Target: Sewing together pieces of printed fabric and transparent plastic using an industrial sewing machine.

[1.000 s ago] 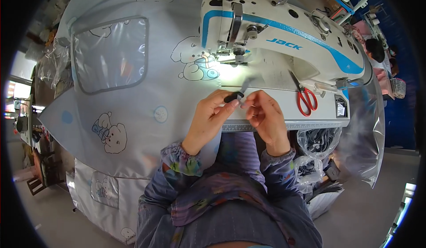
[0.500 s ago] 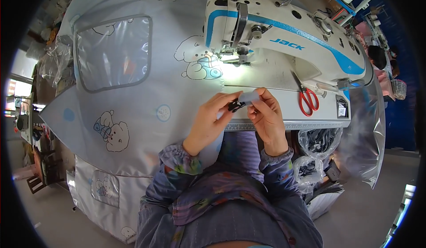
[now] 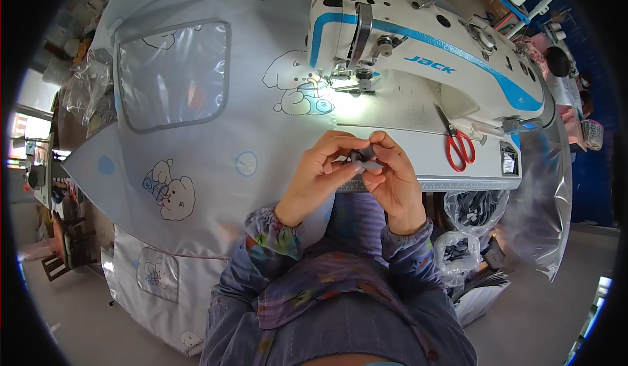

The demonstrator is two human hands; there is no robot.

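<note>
In front of the sewing machine (image 3: 425,52), my two hands meet fingertip to fingertip. My left hand (image 3: 315,177) pinches a small black piece (image 3: 354,157), too small and covered to name its kind. Between the fingers of my right hand (image 3: 399,186) is a short grey strip (image 3: 372,165), bent against the black piece. A big pale grey sheet (image 3: 216,170) printed with puppies spreads to the left. It reaches under the lit needle area, and a clear window (image 3: 173,75) with grey edging is set in it.
Red-handled scissors (image 3: 460,150) rest on the machine bed, right of my hands. A ruler edge (image 3: 445,185) runs along the table front. Below it hang plastic bags (image 3: 476,209) of dark strips. Clear plastic sheeting (image 3: 543,196) drapes at the right.
The grey strip, stretched out flat before, is now bent in against the black piece. My fingertips have drawn closer together, and the whole view has shifted slightly.
</note>
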